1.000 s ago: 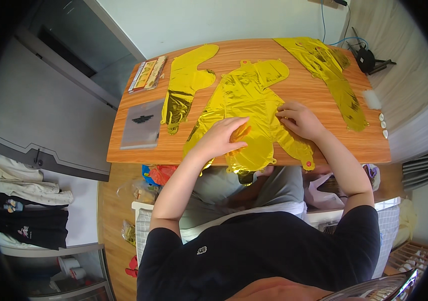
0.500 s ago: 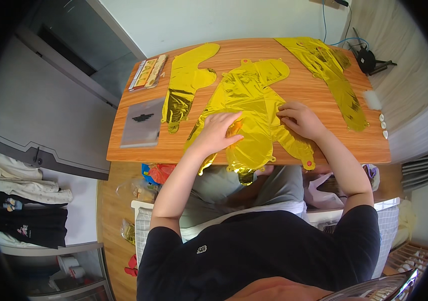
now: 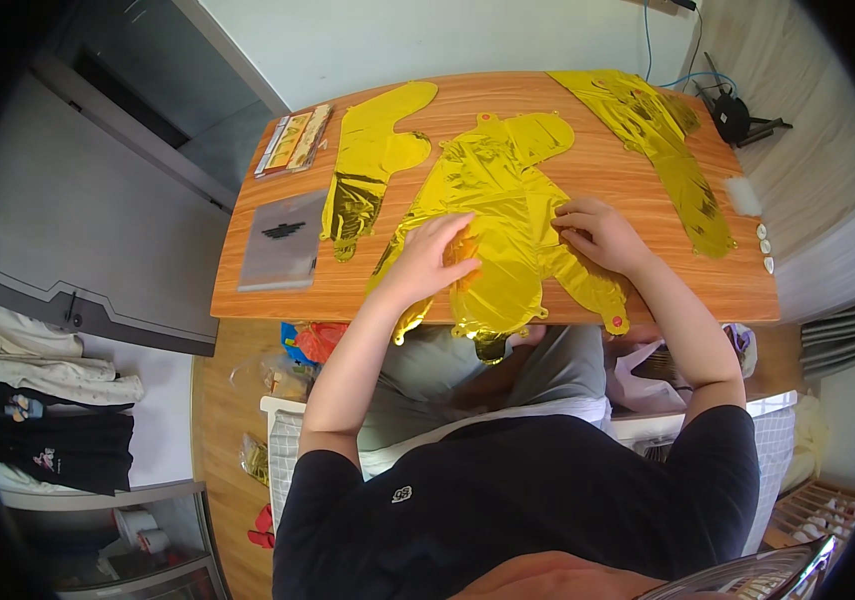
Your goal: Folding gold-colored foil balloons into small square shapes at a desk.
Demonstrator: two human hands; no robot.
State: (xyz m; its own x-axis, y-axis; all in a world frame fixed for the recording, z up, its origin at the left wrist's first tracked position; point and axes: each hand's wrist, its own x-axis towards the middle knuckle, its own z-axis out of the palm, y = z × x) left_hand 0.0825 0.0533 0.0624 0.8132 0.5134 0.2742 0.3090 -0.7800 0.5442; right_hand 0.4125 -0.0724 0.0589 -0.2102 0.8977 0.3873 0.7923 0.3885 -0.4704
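Observation:
A flat gold foil balloon (image 3: pixel 497 250), uninflated and creased, lies in front of me with its lower end hanging over the table's front edge. My left hand (image 3: pixel 432 255) rests on its left part, palm down, fingers stretched and thumb apart. At the balloon's right side, my right hand (image 3: pixel 597 235) has curled fingers closed at the foil edge, where a narrow arm of the balloon runs down to a red dot. A second flat gold foil balloon (image 3: pixel 372 150) lies to the left. Another gold foil balloon (image 3: pixel 667 150) stretches along the right side.
The wooden table (image 3: pixel 277 220) bears a clear plastic sleeve (image 3: pixel 282 255) with a dark mark and a printed packet (image 3: pixel 292 140) at the left. White round pieces (image 3: pixel 764 240) sit at the right edge, below a black router (image 3: pixel 734 120). A grey door (image 3: pixel 87 190) stands left.
My left hand has slid slightly left and away from me over the foil. My right hand stays almost where it was. The view has shifted a little.

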